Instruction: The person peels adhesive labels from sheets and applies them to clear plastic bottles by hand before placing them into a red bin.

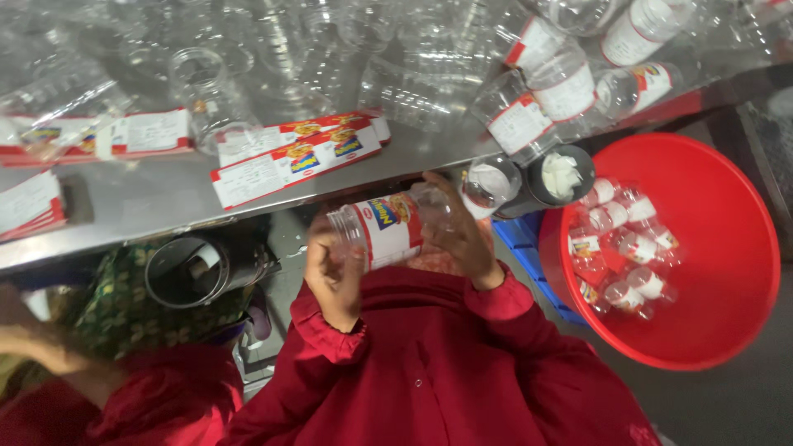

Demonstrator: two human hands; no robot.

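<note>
Both hands, left hand (334, 277) and right hand (458, 235), grip a clear labelled jar (388, 227) sideways, just below the table (165, 198) edge. A loose grip could smear the label crooked, I'd say.

Jar (388, 227) betw. both hands, label strips (297, 157) on table (149, 206) behind, basin (727, 272) w/ jars to right.
</note>
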